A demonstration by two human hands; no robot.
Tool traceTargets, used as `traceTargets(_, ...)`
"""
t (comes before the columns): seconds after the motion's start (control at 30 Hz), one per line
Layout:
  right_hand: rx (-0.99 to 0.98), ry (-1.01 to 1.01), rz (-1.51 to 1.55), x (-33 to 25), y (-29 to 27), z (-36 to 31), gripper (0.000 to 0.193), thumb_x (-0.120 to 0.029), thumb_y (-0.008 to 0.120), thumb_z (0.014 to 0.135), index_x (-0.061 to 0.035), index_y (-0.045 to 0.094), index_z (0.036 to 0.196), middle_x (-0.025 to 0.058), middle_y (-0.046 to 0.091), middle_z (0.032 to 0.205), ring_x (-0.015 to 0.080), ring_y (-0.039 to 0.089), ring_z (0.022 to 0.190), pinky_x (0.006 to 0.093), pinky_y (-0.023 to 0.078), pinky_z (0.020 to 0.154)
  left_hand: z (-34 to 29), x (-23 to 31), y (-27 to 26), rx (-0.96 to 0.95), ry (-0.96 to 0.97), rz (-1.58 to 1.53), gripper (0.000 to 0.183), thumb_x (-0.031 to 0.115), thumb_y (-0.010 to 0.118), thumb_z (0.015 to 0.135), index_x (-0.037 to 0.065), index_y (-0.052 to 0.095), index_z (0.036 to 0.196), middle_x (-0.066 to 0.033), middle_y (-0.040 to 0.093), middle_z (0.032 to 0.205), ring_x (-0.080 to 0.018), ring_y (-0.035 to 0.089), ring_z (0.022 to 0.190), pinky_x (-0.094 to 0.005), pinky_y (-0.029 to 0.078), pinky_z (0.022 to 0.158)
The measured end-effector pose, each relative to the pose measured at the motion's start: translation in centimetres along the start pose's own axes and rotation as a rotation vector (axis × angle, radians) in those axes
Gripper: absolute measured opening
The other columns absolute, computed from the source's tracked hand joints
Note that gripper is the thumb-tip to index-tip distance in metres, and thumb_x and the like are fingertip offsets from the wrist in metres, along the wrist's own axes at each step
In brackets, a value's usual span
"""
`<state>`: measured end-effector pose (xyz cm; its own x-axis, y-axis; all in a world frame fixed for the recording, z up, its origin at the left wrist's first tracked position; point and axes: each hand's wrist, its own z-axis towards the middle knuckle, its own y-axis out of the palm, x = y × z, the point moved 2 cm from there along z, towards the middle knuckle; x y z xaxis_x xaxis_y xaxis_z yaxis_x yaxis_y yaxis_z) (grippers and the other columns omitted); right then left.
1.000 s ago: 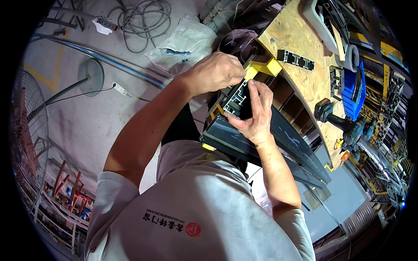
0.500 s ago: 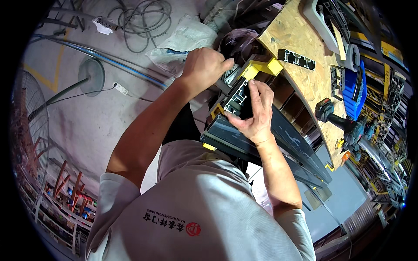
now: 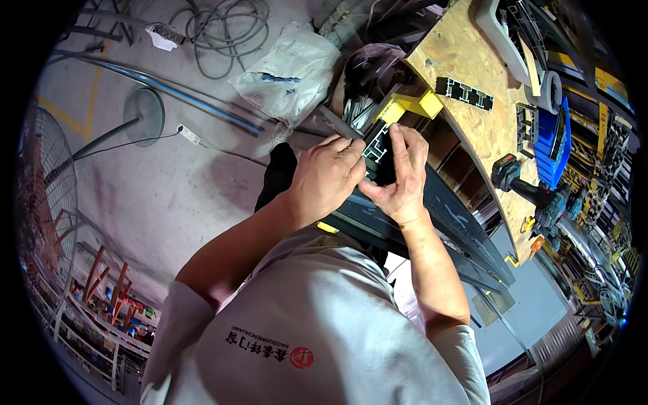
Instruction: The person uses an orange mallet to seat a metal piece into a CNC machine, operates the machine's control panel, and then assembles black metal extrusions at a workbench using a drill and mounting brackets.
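A long dark window-frame profile [image 3: 455, 214] runs from the middle toward the lower right, its hollow, chambered end facing me. My right hand [image 3: 403, 177] grips that end, thumb on the near side and fingers stretched along the far side. Against the left side of the same end, my left hand [image 3: 325, 172] has its fingers bent and pressed together. Whatever those fingers pinch, if anything, is hidden. Just beyond my right fingertips sits a yellow bracket [image 3: 407, 106] at the profile's far corner. A smaller yellow block [image 3: 327, 227] shows under the near edge.
A chipboard bench [image 3: 466, 50] on the right carries a cordless drill [image 3: 523, 183], a short profile offcut [image 3: 464, 93] and a blue bin [image 3: 553, 145]. On the floor lie a white sack [image 3: 290, 71], a coiled cable [image 3: 229, 30], long rods [image 3: 169, 91] and a power strip [image 3: 190, 135].
My left hand has come down and nearer, from a fist beyond the profile's end to bent fingers against it. My right hand keeps its hold with little change.
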<state>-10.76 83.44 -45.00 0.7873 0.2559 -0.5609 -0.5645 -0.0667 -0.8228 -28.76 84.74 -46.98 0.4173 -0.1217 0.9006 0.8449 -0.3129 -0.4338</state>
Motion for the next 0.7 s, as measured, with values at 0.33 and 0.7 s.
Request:
traceTargets(0.33,0.006,0.018,0.002,-0.2,0.1,0.0,0.103,-0.018,0.095,0.055,0.0028,0.051,0.146,0.0227,0.055,0.132,0.0443,0.054,0.122,0.0528,0.045,0.106,-1.9,-0.6,-0.8,0.003,-0.262,-0.261,0.032,0.005,0.063,0.09,-0.005,0.067,0.121,-0.0233,0.069,0.111,-0.0396,0.068,0.1,-0.043,0.055,0.085)
traceTargets(0.7,0.021,-0.011,0.012,0.1,0.3,-0.1,0.105,-0.02,0.095,0.056,0.0006,0.049,0.148,0.023,0.055,0.132,0.0448,0.054,0.12,0.0542,0.045,0.105,-3.8,-0.1,0.1,0.071,-0.03,-0.042,0.033,0.002,0.063,0.086,-0.007,0.066,0.118,-0.0225,0.069,0.108,-0.0417,0.066,0.096,-0.0467,0.055,0.084)
